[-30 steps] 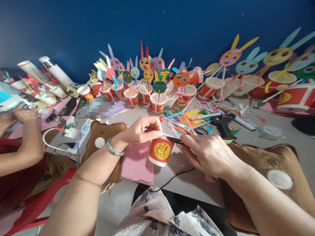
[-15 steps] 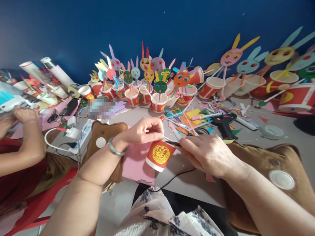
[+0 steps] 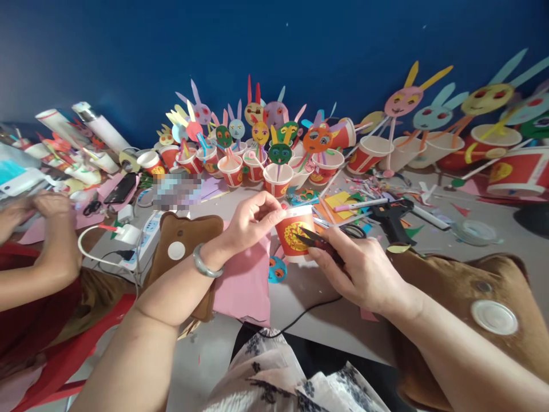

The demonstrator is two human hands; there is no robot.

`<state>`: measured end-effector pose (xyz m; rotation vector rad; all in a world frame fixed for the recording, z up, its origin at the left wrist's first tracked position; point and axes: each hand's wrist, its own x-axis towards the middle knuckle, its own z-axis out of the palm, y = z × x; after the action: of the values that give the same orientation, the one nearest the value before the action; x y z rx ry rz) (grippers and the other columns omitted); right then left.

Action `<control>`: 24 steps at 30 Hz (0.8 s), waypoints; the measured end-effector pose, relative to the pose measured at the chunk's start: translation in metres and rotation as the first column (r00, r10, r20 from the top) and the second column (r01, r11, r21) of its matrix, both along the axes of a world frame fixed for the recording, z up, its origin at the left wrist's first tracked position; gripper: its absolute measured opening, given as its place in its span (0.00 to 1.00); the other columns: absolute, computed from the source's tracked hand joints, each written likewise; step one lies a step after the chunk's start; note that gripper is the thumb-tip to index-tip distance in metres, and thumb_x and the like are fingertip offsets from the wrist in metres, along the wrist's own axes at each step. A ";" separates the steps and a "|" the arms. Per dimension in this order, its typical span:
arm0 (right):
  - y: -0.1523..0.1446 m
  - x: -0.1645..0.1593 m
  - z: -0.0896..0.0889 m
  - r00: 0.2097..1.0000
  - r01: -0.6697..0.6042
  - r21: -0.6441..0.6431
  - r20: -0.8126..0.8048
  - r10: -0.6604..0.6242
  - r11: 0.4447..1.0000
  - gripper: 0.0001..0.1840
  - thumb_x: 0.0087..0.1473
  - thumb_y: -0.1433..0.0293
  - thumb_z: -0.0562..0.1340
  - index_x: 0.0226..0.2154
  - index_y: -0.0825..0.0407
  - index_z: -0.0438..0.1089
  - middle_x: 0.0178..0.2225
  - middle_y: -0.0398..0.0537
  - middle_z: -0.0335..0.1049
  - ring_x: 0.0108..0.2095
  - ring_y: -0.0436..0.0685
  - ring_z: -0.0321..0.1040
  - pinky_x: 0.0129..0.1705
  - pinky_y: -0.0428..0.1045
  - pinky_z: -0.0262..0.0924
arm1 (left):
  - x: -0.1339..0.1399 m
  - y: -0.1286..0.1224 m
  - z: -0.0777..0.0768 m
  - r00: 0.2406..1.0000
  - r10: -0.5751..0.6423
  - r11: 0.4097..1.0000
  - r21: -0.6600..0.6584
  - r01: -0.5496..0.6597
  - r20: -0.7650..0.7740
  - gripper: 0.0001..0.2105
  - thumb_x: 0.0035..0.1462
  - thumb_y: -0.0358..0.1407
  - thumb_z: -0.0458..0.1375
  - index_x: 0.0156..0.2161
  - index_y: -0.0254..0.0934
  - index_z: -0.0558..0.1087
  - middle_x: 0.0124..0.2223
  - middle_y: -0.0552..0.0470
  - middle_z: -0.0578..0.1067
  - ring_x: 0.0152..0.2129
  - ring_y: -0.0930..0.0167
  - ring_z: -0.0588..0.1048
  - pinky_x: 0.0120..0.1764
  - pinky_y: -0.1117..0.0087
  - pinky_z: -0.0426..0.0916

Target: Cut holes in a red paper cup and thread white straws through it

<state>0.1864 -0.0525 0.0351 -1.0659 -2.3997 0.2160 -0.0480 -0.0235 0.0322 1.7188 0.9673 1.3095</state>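
Note:
My left hand (image 3: pixel 257 220) is closed in a pinch at the upper left rim of a red paper cup (image 3: pixel 288 229) with a gold round emblem and white rim. Whether a thin piece is also between those fingers I cannot tell. In my right hand (image 3: pixel 364 266) is a pair of dark scissors (image 3: pixel 309 237), its blades slightly apart in front of the cup's emblem. Below the cup shows a blue paper face (image 3: pixel 278 269) with orange eyes. To the left lies a sheet of pink paper (image 3: pixel 242 292).
Several cups with paper rabbit figures (image 3: pixel 281 153) line the blue wall. Paper scraps and a black glue gun (image 3: pixel 392 220) lie to the right. Brown plush pouches (image 3: pixel 454 286) and a power strip (image 3: pixel 148 237) flank me. Another person's arm (image 3: pixel 55 240) is at left.
The cup has come up and right and now stands more upright. The scissors have moved from its rim to in front of its emblem. The blue paper face has come into view.

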 end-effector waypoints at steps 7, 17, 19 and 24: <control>0.000 -0.004 0.001 0.991 0.133 -0.120 0.025 -0.131 0.984 0.19 0.67 0.58 0.50 0.40 0.53 0.69 0.20 0.44 0.69 0.18 0.54 0.65 0.22 0.47 0.50 | 0.005 -0.003 -0.006 1.000 0.009 1.000 -0.023 -0.010 -0.029 0.10 0.62 0.41 0.61 0.39 0.35 0.75 0.32 0.52 0.77 0.24 0.77 0.72 0.27 0.77 0.67; 0.002 -0.008 0.000 0.973 0.226 -0.176 0.092 -0.212 0.958 0.20 0.66 0.55 0.48 0.34 0.50 0.66 0.17 0.42 0.66 0.18 0.55 0.66 0.23 0.46 0.48 | 0.021 -0.011 -0.018 0.997 0.069 0.995 -0.073 -0.068 0.018 0.10 0.64 0.41 0.59 0.37 0.35 0.72 0.32 0.53 0.75 0.25 0.77 0.73 0.29 0.78 0.69; 0.003 -0.008 0.001 0.969 0.236 -0.176 0.111 -0.219 0.956 0.20 0.66 0.55 0.48 0.34 0.50 0.65 0.17 0.42 0.65 0.18 0.55 0.66 0.23 0.46 0.47 | 0.021 -0.011 -0.019 0.999 0.053 0.996 -0.074 -0.052 0.011 0.10 0.64 0.41 0.59 0.38 0.34 0.72 0.32 0.52 0.75 0.26 0.77 0.74 0.30 0.77 0.70; 0.003 -0.008 0.000 0.957 0.260 -0.143 0.167 -0.235 0.955 0.20 0.65 0.55 0.48 0.35 0.50 0.67 0.17 0.44 0.66 0.19 0.56 0.66 0.23 0.47 0.45 | 0.017 -0.013 -0.012 0.994 0.082 0.996 0.037 -0.080 -0.071 0.08 0.65 0.38 0.58 0.38 0.35 0.72 0.33 0.52 0.77 0.26 0.77 0.74 0.31 0.77 0.70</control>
<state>0.1782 -0.0495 0.0355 -1.4951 -2.3782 0.2569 -0.0313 -0.0369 0.0199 1.7803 1.0711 1.3306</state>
